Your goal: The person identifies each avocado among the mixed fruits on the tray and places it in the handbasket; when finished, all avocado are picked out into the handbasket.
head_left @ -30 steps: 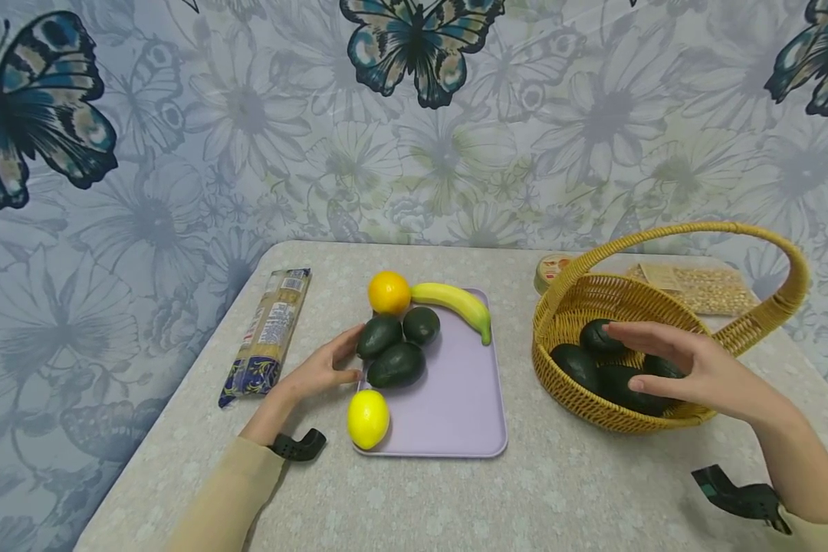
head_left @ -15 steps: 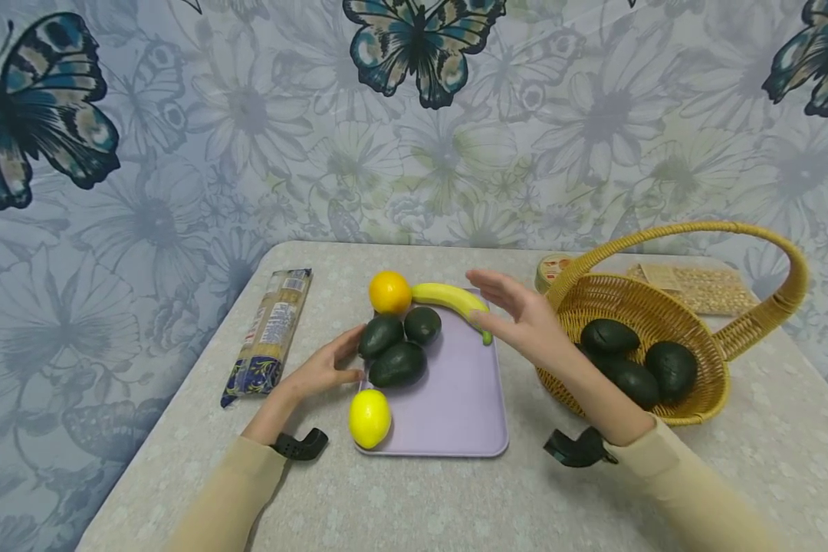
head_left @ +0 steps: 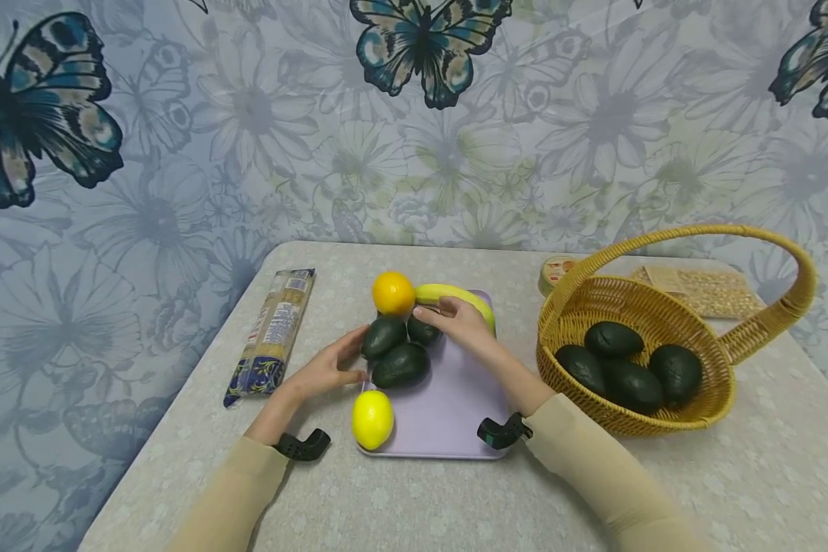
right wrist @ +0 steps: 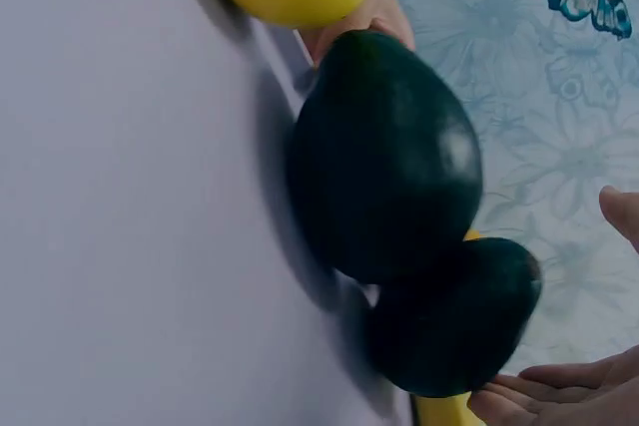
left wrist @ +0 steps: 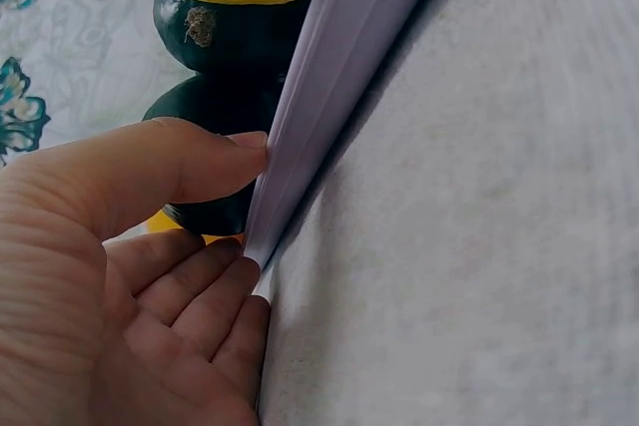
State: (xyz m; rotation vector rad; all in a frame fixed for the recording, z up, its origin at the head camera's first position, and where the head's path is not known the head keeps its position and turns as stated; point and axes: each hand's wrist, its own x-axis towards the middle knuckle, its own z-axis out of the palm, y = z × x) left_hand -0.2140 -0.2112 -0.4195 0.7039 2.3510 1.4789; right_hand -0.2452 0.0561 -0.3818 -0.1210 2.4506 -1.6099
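In the head view, my left hand (head_left: 320, 372) is at the left edge of a lilac tray (head_left: 462, 406). Its thumb and extended fingers touch the tray's rim (left wrist: 300, 137) in the left wrist view. Three dark green avocados (head_left: 402, 366) lie clustered at the tray's left side. My right hand (head_left: 464, 322) reaches over the tray to the back right avocado (head_left: 422, 330). Thumb and fingers are spread apart there, and the fingertips come up against this avocado (right wrist: 459, 316) in the right wrist view. A lemon (head_left: 372, 419), an orange (head_left: 393, 293) and a partly hidden banana (head_left: 484, 307) lie around them.
A wicker basket (head_left: 662, 295) with a tall handle and several avocados (head_left: 632, 386) stands on the right. Behind it are a round tin (head_left: 557, 270) and a bag of pale grains (head_left: 711, 291). A pack of pasta (head_left: 276, 330) lies on the left.
My right hand has moved left from above the basket to the back right avocado on the tray. The left hand has stayed at the tray's edge.
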